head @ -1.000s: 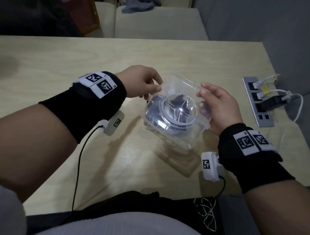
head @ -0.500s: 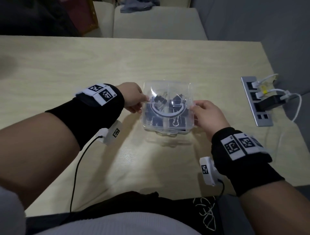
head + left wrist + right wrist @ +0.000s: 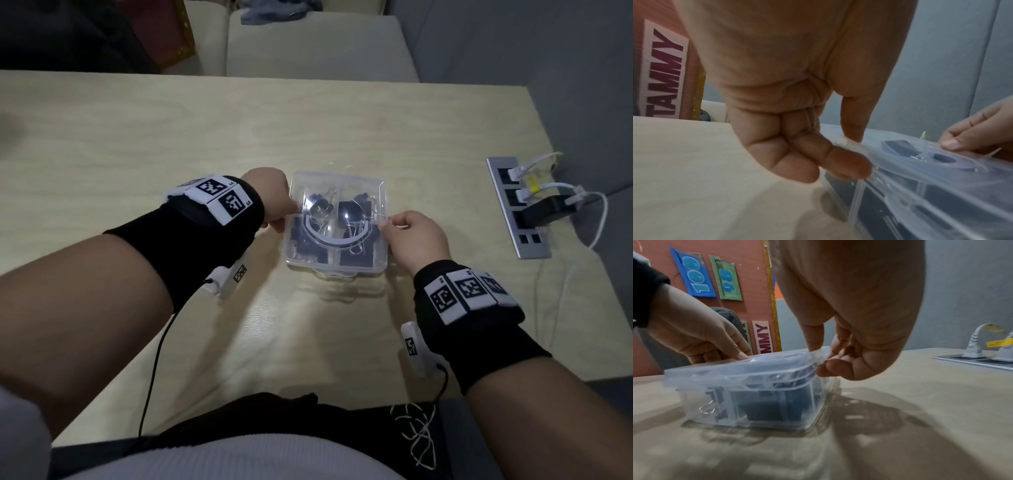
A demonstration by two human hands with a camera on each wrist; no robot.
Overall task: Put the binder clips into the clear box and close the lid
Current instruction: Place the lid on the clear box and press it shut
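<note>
The clear box (image 3: pixel 337 265) stands on the table in the middle of the head view, with several black binder clips (image 3: pixel 352 212) inside. Its clear lid (image 3: pixel 337 185) lies flat on top. My left hand (image 3: pixel 274 202) pinches the lid's left edge between thumb and curled fingers (image 3: pixel 849 160). My right hand (image 3: pixel 416 236) pinches the lid's right edge (image 3: pixel 818 356) the same way. In the right wrist view the box (image 3: pixel 756 402) shows clips (image 3: pixel 766 402) through its side, and the lid (image 3: pixel 740 368) sits slightly raised at the near corner.
A grey power strip (image 3: pixel 517 209) with white plugs and cables is set into the table (image 3: pixel 171 137) at the right. Cream seats (image 3: pixel 318 48) stand beyond the far edge. A black cable (image 3: pixel 154 370) hangs from my left wrist.
The lid, held tilted above the box a second ago, has come down flat onto the box. Both hands have lowered with it and stay on its side edges.
</note>
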